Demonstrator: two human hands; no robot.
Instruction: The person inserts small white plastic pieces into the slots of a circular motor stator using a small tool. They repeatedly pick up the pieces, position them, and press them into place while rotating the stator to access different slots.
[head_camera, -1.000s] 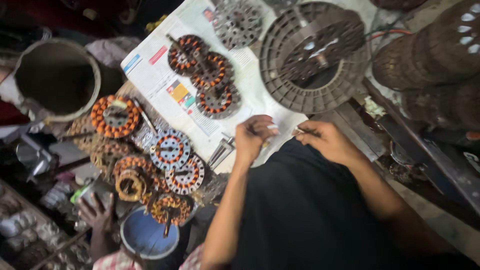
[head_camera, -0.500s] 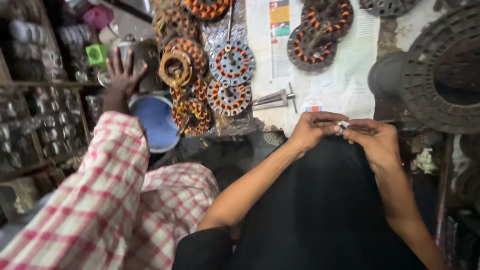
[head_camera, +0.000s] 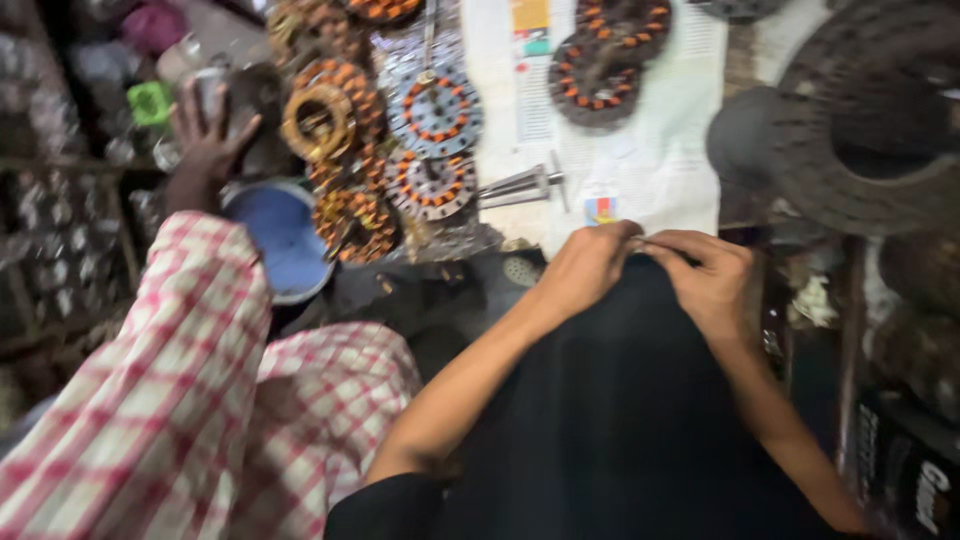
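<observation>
At far left, a co-worker's hand (head_camera: 208, 135) in a red-checked sleeve (head_camera: 190, 380) reaches over a blue bowl (head_camera: 275, 235) whose contents cannot be told. Wound motor stators (head_camera: 432, 150) lie beside it on the printed paper (head_camera: 640, 150). At centre right, the left hand (head_camera: 585, 265) and right hand (head_camera: 705, 275) meet fingertip to fingertip, pinching a thin wire (head_camera: 640, 238), too blurred to detail, above the dark lap.

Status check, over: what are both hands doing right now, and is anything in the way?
Left hand and right hand pinched together over black cloth; what they pinch too small to tell. Co-worker's checked sleeve close at left, not touching.
</observation>
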